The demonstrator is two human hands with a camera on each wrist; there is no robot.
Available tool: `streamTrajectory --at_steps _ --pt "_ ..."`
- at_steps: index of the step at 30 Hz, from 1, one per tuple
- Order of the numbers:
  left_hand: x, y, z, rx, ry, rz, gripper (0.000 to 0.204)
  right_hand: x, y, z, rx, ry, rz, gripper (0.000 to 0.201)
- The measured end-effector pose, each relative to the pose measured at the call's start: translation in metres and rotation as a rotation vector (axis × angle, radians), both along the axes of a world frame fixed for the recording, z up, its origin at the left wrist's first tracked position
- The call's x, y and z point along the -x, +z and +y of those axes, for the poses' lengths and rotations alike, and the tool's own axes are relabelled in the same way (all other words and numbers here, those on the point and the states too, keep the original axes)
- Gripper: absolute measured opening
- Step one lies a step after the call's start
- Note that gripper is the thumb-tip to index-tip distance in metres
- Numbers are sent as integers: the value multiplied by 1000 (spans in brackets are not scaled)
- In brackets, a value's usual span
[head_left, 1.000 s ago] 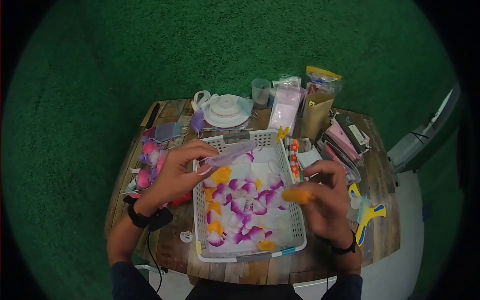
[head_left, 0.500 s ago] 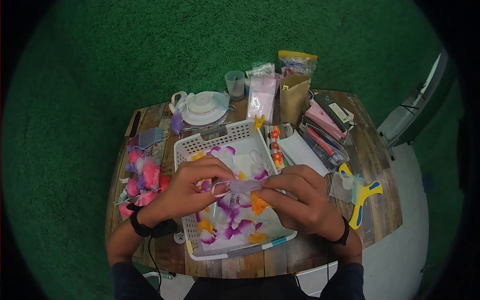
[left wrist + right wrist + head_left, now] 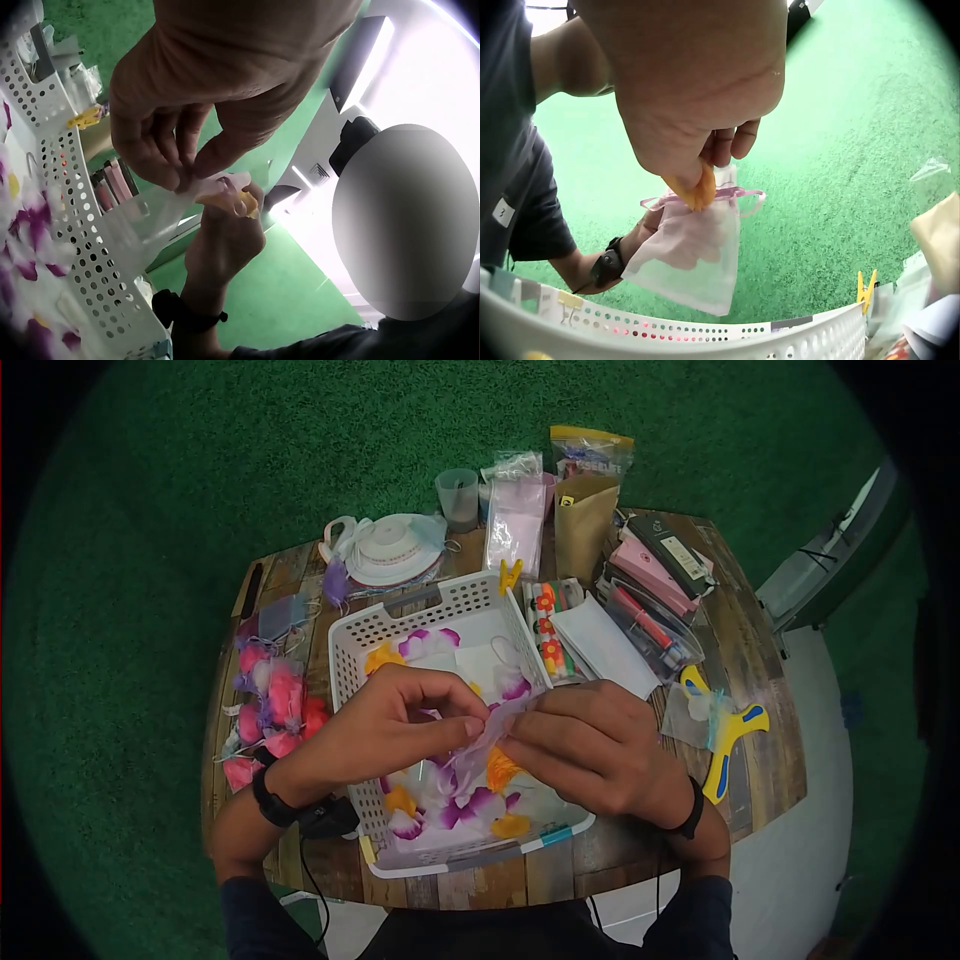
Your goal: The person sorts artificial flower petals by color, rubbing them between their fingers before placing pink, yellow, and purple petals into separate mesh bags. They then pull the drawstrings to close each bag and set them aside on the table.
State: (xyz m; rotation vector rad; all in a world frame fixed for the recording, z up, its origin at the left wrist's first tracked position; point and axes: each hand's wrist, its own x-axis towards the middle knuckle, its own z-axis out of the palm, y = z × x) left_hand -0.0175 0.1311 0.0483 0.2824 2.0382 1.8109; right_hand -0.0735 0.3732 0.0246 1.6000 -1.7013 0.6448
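Observation:
Over the white plastic basket (image 3: 347,660), both hands are close together at a sheer pale-lilac drawstring pouch (image 3: 705,277). The left hand (image 3: 405,720) pinches the pouch near its mouth between thumb and fingers. An orange artificial petal (image 3: 697,191) is pinched by the right hand (image 3: 600,745), right at the pouch's opening. Pink ribbon loops (image 3: 750,199) stick out at the pouch's neck. Purple-and-white petals (image 3: 465,810) and orange ones (image 3: 510,825) lie scattered inside the basket, partly hidden by the hands.
Filled pink and purple pouches (image 3: 285,695) lie left of the basket. Behind it stand a ribbon spool (image 3: 385,550), a plastic cup (image 3: 458,500) and a brown paper bag (image 3: 587,525). To the right are a white pad (image 3: 605,645), pink boxes (image 3: 650,565) and a yellow-blue tool (image 3: 735,750).
The right hand has come in from the right with the orange petal to meet the left hand at the pouch. The pouch has been lowered and turned between them. The head view has shifted.

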Motion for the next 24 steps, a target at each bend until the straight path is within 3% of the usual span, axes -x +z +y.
streamTrajectory --at_steps 4,9,13,15,22,24 --pt "-2 3 3 -60 64 -92 21 -1 -3 -1 -36 -20 21 29" --pt "0 -7 -1 52 68 20 21 -1 -9 -6 -30 24 30 31" --pt "-2 -1 1 -48 76 -47 19 -2 -12 -9 -23 53 29 33" --pt "-7 7 6 64 84 20 17 -1 -13 -9 -27 55 34 33" --pt "-6 -5 -3 46 138 30 14 -6 -11 -9 -75 44 16 35" --pt "-5 -4 -2 86 281 120 12 -7 -13 -10 -93 46 20 35"
